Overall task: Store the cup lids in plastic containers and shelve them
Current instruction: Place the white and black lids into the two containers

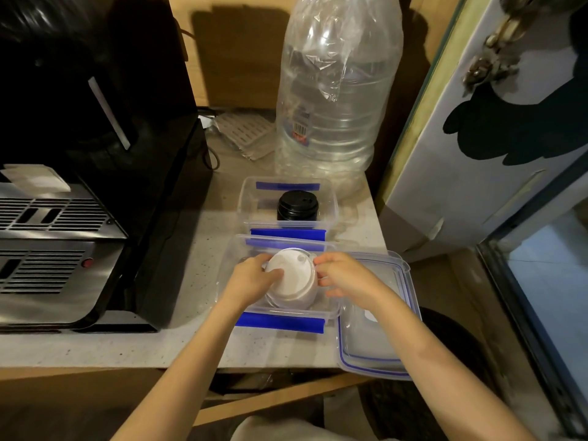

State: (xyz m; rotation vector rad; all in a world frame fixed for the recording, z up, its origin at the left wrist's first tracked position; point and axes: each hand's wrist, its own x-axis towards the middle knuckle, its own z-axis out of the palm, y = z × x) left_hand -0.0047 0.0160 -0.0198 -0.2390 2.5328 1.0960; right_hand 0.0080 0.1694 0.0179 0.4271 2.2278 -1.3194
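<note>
A stack of white cup lids (pixel 292 278) sits inside the near clear plastic container (pixel 280 316), which has blue clips. My left hand (pixel 254 278) grips the stack's left side, thumb on top. My right hand (pixel 343 275) holds its right edge with the fingertips. Behind it stands a second clear container (pixel 254 202) holding a stack of black cup lids (pixel 297 205). A clear container lid with a blue seal (pixel 372 332) lies flat to the right, hanging slightly over the counter edge.
A large empty water bottle (pixel 334 90) stands behind the containers. A black and steel coffee machine (pixel 79 186) fills the left. A white panel and glass door (pixel 509 154) close off the right. The speckled counter (pixel 197 249) ends near me.
</note>
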